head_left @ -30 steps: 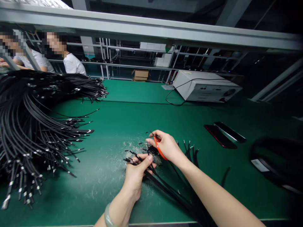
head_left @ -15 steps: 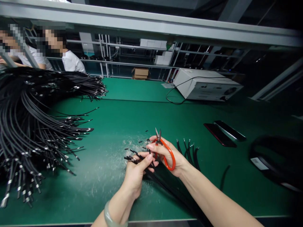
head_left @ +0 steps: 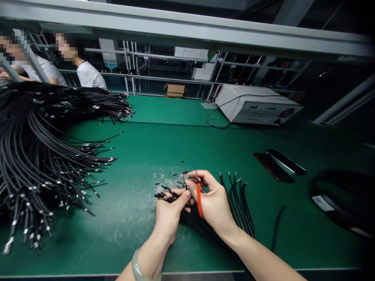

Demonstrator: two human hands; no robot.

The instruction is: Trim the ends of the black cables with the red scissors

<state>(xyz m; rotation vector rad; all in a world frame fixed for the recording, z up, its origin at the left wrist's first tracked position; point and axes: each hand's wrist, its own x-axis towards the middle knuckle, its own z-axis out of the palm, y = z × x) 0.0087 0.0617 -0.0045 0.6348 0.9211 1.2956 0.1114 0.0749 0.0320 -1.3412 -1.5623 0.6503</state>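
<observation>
Wrapped round a bunch of black cables (head_left: 205, 228), my left hand (head_left: 170, 212) has its thumb on top, with the cable ends sticking out to the left. My right hand (head_left: 215, 203) is closed on orange-handled scissors (head_left: 199, 199), close beside the left hand's fingertips. The blades are partly hidden by the fingers and point away from me. Short black cut pieces (head_left: 175, 175) and pale thread-like scraps (head_left: 140, 199) lie on the green table around the hands. Just right of the right hand lie several separate black cables (head_left: 238, 199) with bare tips.
A large heap of black cables (head_left: 43, 136) covers the left side. A white equipment box (head_left: 254, 107) stands at the back right, near two phone-like slabs (head_left: 274, 168) and a dark coil (head_left: 342, 199). Two people (head_left: 90, 74) sit beyond the heap.
My right hand has turned, so the scissors now show edge-on and their blades are more covered by the fingers. The left hand has kept its hold on the cables.
</observation>
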